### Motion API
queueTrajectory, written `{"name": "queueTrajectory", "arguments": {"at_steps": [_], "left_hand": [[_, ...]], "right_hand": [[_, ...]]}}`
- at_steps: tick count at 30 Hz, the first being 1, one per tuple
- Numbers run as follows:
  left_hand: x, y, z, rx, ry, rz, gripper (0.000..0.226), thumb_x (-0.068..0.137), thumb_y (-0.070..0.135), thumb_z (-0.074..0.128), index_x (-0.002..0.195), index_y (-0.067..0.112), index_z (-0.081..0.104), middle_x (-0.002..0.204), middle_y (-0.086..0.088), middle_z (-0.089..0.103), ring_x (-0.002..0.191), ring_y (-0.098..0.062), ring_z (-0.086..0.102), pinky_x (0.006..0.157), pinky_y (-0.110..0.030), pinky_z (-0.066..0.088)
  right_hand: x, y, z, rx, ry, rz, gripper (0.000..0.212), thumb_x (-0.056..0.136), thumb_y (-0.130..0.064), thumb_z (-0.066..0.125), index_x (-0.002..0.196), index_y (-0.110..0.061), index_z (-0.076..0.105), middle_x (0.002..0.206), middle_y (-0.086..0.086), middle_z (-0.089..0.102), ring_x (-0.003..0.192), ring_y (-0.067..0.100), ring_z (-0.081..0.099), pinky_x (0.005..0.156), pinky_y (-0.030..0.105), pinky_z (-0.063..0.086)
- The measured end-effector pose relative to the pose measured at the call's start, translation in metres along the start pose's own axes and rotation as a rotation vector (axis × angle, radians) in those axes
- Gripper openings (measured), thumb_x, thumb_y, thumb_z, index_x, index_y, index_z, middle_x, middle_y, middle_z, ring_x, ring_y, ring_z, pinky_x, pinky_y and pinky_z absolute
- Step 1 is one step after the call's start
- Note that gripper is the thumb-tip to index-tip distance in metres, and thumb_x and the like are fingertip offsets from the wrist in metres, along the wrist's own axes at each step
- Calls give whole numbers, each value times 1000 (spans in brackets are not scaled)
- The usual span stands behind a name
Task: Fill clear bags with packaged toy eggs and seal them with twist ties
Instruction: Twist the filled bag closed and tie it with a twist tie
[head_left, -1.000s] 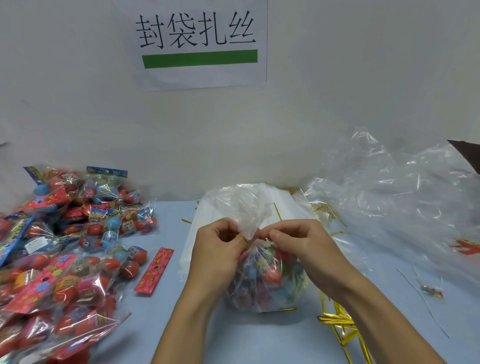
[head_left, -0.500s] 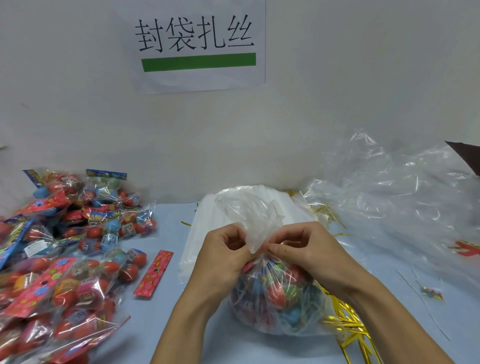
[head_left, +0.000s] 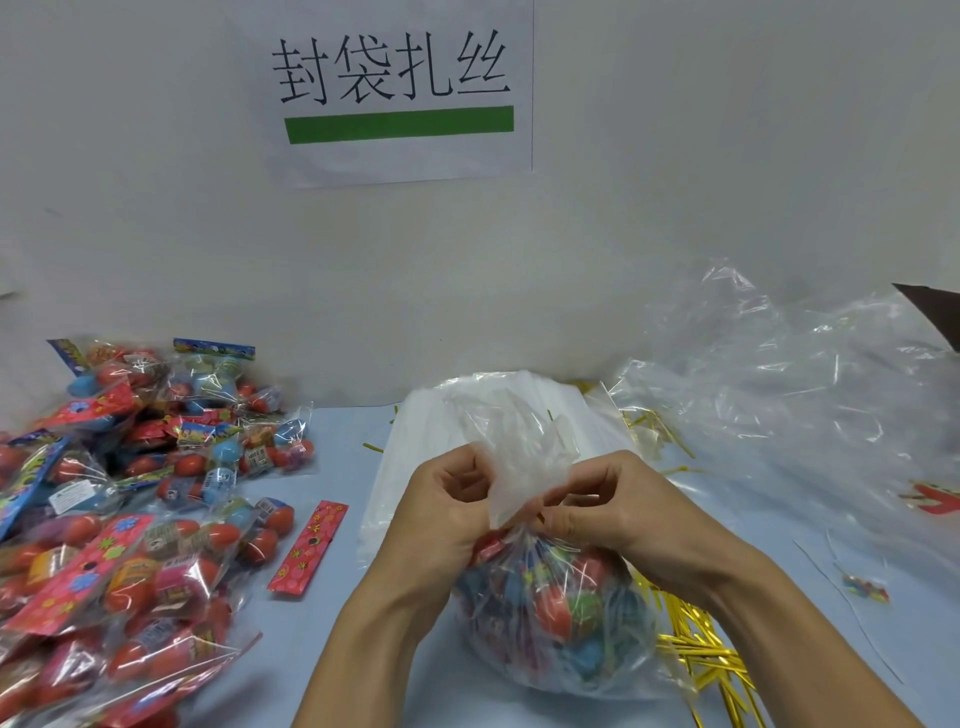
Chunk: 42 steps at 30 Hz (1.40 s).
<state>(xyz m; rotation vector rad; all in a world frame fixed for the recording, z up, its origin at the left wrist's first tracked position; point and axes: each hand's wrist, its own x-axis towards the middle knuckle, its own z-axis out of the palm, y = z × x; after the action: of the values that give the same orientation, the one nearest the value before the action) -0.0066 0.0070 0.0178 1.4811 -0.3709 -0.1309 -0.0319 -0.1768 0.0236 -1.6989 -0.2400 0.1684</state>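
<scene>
A clear bag (head_left: 558, 618) filled with red and blue packaged toy eggs sits on the table in front of me. Its gathered top (head_left: 519, 457) sticks up between my hands. My left hand (head_left: 447, 514) grips the bag's neck from the left. My right hand (head_left: 608, 509) pinches the neck from the right, where a thin gold twist tie seems to lie, mostly hidden by fingers. Loose gold twist ties (head_left: 701, 660) lie just right of the bag.
A large heap of packaged toy eggs (head_left: 119, 509) covers the left of the table. A loose red header card (head_left: 309, 545) lies beside it. A stack of flat clear bags (head_left: 410, 467) lies behind my hands. Crumpled clear plastic (head_left: 789, 395) fills the right.
The filled bag has swung nearer to me and a little right. Its gathered top stands taller, and my fingers have shifted around the neck.
</scene>
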Motion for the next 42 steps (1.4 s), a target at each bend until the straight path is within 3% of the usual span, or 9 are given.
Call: {"name": "queueTrajectory", "arguments": {"at_steps": [4,8,13,18,22,28,31,35,42], "left_hand": [[-5,9,3,-16,-54,-51,67,63,27,86,105,-16,57,106,-36,63,90,-38,64,91,-65,47],[-5,9,1,-6,-77,-100,53,70,17,80,107,-15,60,109,-36,63,94,-47,64,96,-69,41],[-5,9,-1,-4,-111,-116,30,66,26,86,90,11,76,98,-20,73,96,-37,70,87,-46,57],[-7,17,2,-90,-60,-144,64,62,31,86,99,-15,61,105,-44,56,102,-58,58,96,-65,45],[-6,15,3,-92,-59,-132,63,65,24,84,100,-20,56,103,-46,54,91,-44,62,92,-61,48],[-4,12,2,-120,-59,-163,37,59,16,83,88,-5,71,90,-31,68,84,-40,70,72,-40,58],[-4,15,3,-176,-9,-219,59,45,12,83,90,-18,59,89,-29,67,77,-37,68,68,-37,57],[-6,19,6,-141,69,-220,45,45,6,77,78,-16,55,90,-38,64,77,-37,67,71,-39,56],[-1,11,9,-142,142,-117,27,73,2,77,55,11,59,75,-19,66,72,-32,66,67,-35,57]], "right_hand": [[0,1,0,14,-17,-9,37,66,-35,87,96,-16,82,103,28,72,97,43,69,99,53,51],[0,1,-2,15,-45,-14,35,68,-34,87,99,-16,81,102,19,76,99,36,71,95,44,56],[-1,1,-3,84,-61,-17,26,79,-17,81,103,-8,80,107,26,73,108,48,65,105,52,50],[-1,0,-4,162,-75,12,26,86,-16,71,105,1,77,108,21,75,108,31,71,97,35,56],[-1,1,-2,160,-63,3,20,83,-18,74,96,-4,80,101,19,76,94,26,74,81,28,56],[0,1,1,44,-13,-45,31,75,-34,83,95,-11,81,102,24,74,104,48,66,99,59,50],[1,-1,3,-29,-11,-44,38,74,-46,84,98,-16,81,102,36,68,95,60,60,87,67,50],[0,-2,4,-76,-16,-53,19,85,-34,79,95,-18,80,62,9,52,52,19,39,48,27,35],[3,-5,16,-186,105,-137,14,92,-30,67,88,-26,79,67,5,65,57,8,51,53,18,43]]}}
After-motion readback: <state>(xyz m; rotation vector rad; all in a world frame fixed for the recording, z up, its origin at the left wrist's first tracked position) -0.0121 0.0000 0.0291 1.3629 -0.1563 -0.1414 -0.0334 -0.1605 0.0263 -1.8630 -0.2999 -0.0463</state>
